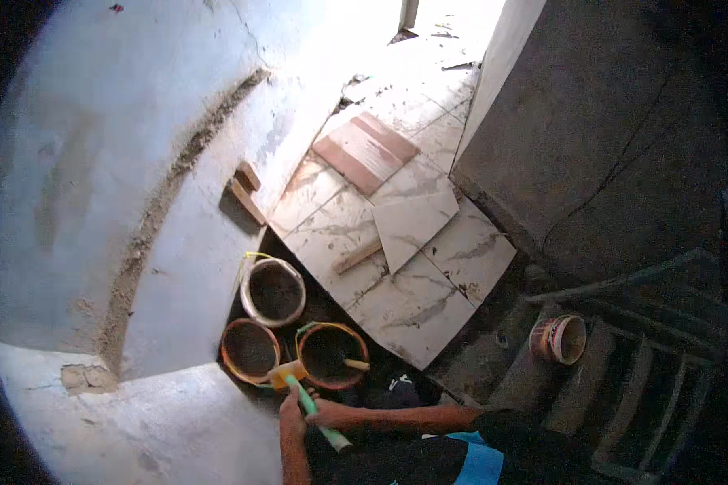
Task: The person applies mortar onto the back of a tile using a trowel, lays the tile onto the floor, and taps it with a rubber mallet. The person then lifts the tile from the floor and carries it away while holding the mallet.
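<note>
A mallet with a yellow head (286, 374) and a pale green handle (328, 434) is tilted in front of me, its head at the near rims of two buckets. My left hand (291, 406) is closed at the handle just below the head. Beside it, my right hand (325, 413) also grips the handle, its forearm reaching in from the right. Both hands' fingers are partly hidden. Close by are an orange-rimmed bucket (226, 343), another orange-rimmed bucket (367, 349) with a short wooden-looking handle (356, 365) over its rim, and a white-rimmed bucket (301, 301) behind them.
Marbled floor tiles (404, 311) extend toward a bright doorway. A loose cut tile (416, 222), a wood strip (358, 256) and a reddish board (366, 152) lie on them. Another bucket (571, 339) lies tipped at right, near a dark ladder-like frame (643, 388). A grooved wall (178, 267) rises left.
</note>
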Available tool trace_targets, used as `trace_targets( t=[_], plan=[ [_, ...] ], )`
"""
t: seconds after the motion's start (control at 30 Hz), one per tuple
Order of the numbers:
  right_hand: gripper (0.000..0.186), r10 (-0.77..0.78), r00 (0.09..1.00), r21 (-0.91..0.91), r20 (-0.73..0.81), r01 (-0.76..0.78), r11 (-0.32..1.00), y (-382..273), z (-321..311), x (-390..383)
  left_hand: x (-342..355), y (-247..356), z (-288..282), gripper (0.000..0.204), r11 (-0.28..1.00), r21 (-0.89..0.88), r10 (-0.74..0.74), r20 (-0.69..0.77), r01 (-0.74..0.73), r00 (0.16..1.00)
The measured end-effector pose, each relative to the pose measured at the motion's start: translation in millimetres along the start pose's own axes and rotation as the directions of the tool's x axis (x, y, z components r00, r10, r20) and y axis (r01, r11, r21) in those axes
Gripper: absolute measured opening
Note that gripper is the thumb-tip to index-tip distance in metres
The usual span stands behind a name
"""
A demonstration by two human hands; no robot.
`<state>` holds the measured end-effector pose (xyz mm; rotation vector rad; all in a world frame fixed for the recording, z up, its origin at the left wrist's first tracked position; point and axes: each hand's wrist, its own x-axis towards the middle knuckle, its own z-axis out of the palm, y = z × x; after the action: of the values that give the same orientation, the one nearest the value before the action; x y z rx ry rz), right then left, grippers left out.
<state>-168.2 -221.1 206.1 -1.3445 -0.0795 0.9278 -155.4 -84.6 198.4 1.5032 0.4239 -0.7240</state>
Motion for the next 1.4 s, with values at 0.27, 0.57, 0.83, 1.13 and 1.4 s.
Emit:
trace_targets(
  t=[0.27, 0.57, 0.83, 1.13, 1.4],
  plan=[
    [0.058, 0.192, 0.971, -0.069, 0.144, -0.183, 0.981, -16, -7, -11, 9, -23, 4, 0.03, 0.883, -0.465, -0.099, -0.312, -0.06, 0.945],
    [0.051, 0.274, 0.958, 0.091, 0.09, -0.282, 0.955, -8, -35, -31, 19, -26, 17, 0.037, 0.967, -0.239, 0.007, -0.31, -0.085, 0.951],
    [0.034, 0.404, 0.906, 0.229, -0.128, -0.369, 0.901, 32, -63, -42, -16, 3, 37, 0.05, 0.965, -0.242, -0.143, -0.148, 0.104, 0.979],
    [0.031, 0.162, 0.984, 0.144, -0.077, -0.15, 0.978, -13, -19, -65, 15, 8, 48, 0.022, 0.814, -0.534, -0.303, -0.058, 0.227, 0.951],
    [0.029, 0.328, 0.905, 0.586, -0.271, -0.115, 0.802, 110, -122, 5, -36, 47, -59, 0.021, 0.947, -0.312, -0.197, -0.373, 0.077, 0.907]
  ],
)
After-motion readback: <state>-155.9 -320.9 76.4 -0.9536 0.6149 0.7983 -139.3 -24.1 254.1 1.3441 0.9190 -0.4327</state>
